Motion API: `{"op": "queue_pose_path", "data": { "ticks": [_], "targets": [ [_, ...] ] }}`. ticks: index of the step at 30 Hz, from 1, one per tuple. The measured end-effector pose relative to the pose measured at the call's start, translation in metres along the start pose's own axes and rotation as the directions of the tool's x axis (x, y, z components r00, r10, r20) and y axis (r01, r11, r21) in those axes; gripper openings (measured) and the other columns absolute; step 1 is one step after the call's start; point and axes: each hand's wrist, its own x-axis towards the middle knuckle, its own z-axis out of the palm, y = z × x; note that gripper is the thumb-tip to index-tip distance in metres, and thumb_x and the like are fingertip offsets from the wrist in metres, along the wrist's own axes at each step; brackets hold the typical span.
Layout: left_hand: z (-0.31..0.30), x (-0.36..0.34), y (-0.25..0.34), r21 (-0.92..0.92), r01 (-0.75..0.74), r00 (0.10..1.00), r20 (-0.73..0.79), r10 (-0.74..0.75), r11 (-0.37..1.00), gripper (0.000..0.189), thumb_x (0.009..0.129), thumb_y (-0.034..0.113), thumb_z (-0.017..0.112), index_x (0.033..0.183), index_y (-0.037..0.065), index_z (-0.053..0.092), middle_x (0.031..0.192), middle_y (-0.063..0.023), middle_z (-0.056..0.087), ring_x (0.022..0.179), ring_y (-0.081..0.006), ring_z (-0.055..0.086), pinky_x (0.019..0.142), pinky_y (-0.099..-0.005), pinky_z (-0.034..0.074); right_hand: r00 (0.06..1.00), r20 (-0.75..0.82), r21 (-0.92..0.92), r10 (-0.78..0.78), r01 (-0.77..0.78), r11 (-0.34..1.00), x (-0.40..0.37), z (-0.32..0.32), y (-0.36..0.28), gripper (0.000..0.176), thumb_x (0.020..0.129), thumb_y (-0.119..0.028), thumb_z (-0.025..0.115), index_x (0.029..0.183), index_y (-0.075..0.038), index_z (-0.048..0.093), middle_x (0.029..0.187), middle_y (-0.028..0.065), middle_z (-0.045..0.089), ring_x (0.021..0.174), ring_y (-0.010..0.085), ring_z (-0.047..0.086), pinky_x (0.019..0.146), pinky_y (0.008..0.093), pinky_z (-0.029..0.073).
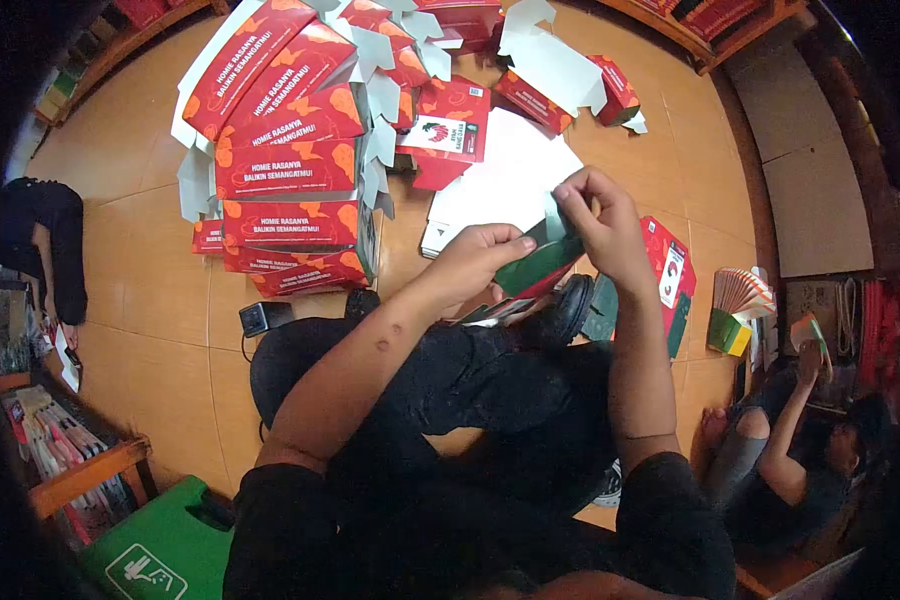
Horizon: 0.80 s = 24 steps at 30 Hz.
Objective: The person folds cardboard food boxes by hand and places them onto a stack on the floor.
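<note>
My left hand pinches the near edge of a green and red carton above my lap. On the other side, my right hand has its fingers closed on a dark green flap of the same carton. Just beyond my hands lies a stack of white flat sheets. A red carton with a white label rests against that stack. Rows of red printed boxes with open white flaps stand on the floor to the left.
A small black device sits near my left knee. Flat red and green cartons lie right of my right forearm. One person sits at the right holding a carton; another person is at the far left. A green stool stands lower left.
</note>
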Motion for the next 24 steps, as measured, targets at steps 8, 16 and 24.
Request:
{"op": "queue_pose_path", "data": {
  "ticks": [8, 16, 24],
  "targets": [
    [0.008, -0.006, -0.003, -0.064, 0.001, 0.996, -0.088, -0.007, 0.998, 0.021, 0.101, 0.026, 0.052, 0.095, 0.007, 0.060, 0.072, 0.0008, 0.058, 0.044, -0.0032, 0.043, 0.042, -0.0172, 0.038, 0.945, 0.091, -0.567, -0.313, 0.307, 0.764, -0.001, 0.005, -0.009, 0.016, 0.080, -0.019, 0.073, 0.084, -0.004, 0.068, 0.083, 0.0113, 0.062, 0.078, 0.0281, 0.060, 0.068, 0.0380, 0.047],
    [0.019, -0.008, -0.001, -0.210, 0.009, 0.994, -0.105, -0.032, 0.978, 0.017, 0.102, 0.022, 0.048, 0.099, 0.008, 0.059, 0.071, 0.0030, 0.054, 0.045, -0.0018, 0.040, 0.040, -0.0171, 0.031, 0.941, 0.316, -0.339, -0.126, 0.236, 0.911, -0.002, -0.004, 0.005, 0.013, 0.087, -0.015, 0.069, 0.091, -0.003, 0.071, 0.083, 0.0093, 0.063, 0.079, 0.0197, 0.061, 0.070, 0.0314, 0.048],
    [-0.004, -0.011, 0.010, -0.066, 0.147, 0.989, -0.016, -0.149, 0.987, 0.022, 0.102, 0.020, 0.046, 0.106, 0.003, 0.060, 0.078, -0.0004, 0.059, 0.056, -0.0067, 0.052, 0.046, -0.0217, 0.043, 0.901, 0.430, -0.359, -0.050, 0.222, 0.906, -0.007, -0.002, 0.003, 0.017, 0.091, -0.014, 0.062, 0.101, -0.001, 0.068, 0.086, 0.0141, 0.067, 0.080, 0.0217, 0.065, 0.073, 0.0316, 0.050]
  ]
}}
